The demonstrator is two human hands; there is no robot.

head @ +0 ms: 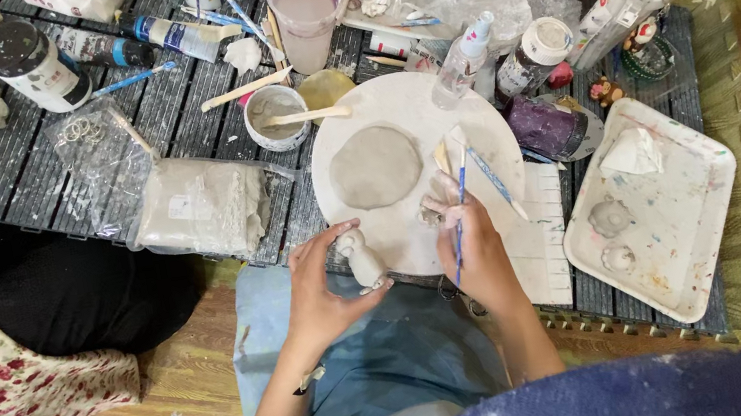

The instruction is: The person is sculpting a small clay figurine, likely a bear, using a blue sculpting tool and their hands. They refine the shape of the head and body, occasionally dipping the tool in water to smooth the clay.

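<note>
A low dark slatted desk (169, 101) sits on a wooden floor, crowded with craft supplies, seen from above over the person's lap. At its near edge lies a round white board (393, 107) carrying a flattened grey clay disc (374, 167).

The left hand (320, 293) is closed around a small pale clay figure (361, 258), thumb and fingers gripping its lower part; the figure stands roughly upright, its rounded top pointing away from the person, just over the near rim of the board. The right hand (478, 255) is clenched on a thin blue-handled brush (461, 212), and seems to pinch a small lump of clay (440, 198) at its fingertips as well, though that is hard to make out. The brush runs nearly straight away from the person, tip toward the board's middle.

The figure lies just left of the right hand, the two hands near each other but not touching, and the left hand is the one on it.

Beyond the board stand a small cup with a wooden stick (278, 118), a tall plastic cup of cloudy water (305, 6) and a spray bottle (464, 59). A white tray (696, 211) lies to the right, and a bagged block of clay (203, 207) to the left.
</note>
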